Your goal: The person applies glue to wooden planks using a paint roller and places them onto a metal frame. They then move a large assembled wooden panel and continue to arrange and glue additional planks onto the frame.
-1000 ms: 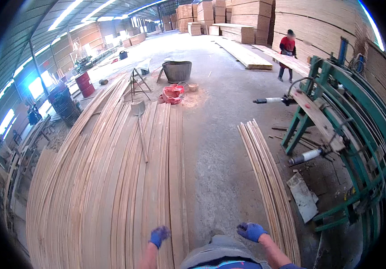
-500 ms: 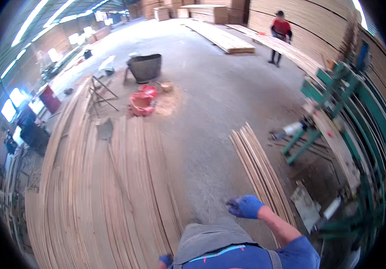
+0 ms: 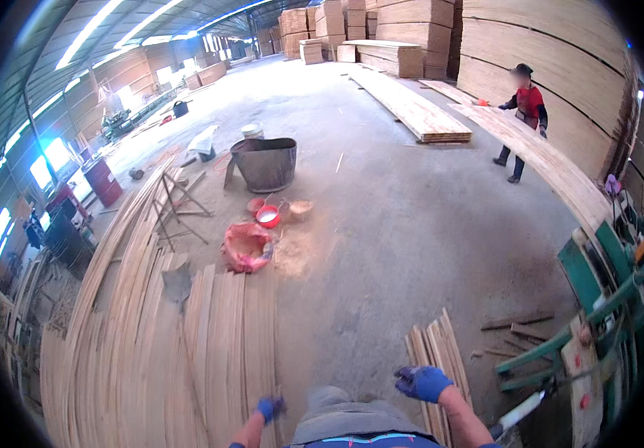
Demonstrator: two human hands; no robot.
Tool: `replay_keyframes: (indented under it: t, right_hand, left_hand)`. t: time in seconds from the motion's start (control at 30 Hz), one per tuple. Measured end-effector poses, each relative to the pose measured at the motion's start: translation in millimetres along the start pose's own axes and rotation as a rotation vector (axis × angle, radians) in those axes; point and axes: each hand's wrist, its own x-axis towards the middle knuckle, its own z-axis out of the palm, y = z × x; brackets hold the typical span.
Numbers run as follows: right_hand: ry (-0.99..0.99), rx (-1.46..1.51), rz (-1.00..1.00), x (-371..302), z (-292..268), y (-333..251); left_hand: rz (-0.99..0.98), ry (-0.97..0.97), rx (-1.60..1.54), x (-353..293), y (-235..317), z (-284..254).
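My left hand (image 3: 270,407), in a blue glove, hangs low at the bottom edge beside the right rim of a wide spread of long thin wooden strips (image 3: 180,358). The hand is small in view and its fingers look curled; I see nothing in it. My right hand (image 3: 420,381), also in a blue glove, floats with loosely bent fingers over the near end of a small stack of wooden strips (image 3: 441,347) on the concrete floor, holding nothing. My grey-clad torso fills the space between the hands.
A green metal machine (image 3: 606,295) stands at the right. Ahead lie a red sack (image 3: 246,246), a red bowl (image 3: 267,216) and a dark tub (image 3: 266,163). A person in red (image 3: 524,104) works by long boards (image 3: 553,168). Board stacks (image 3: 412,112) line the back.
The view has moved forward over the floor; the tub and red sack sit closer. My right hand has stayed over the small stack, and my left hand has come back into view.
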Motion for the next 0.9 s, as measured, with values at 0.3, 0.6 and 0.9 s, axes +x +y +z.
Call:
replay_keyframes:
  t: [0.3,0.6,0.9]
  right_hand:
    - [0.061,0.454,0.343,243,-84,245]
    - [-0.083,0.784,1.192,303,-71,483]
    - [-0.151,0.768,0.757,411,-174,645]
  left_hand:
    - [-0.309,-0.17,-0.431,243,124,-115]
    - [0.271,0.211,-1.33,638,367,-526]
    - [0.182,-0.133,-0.985,836,657,-632]
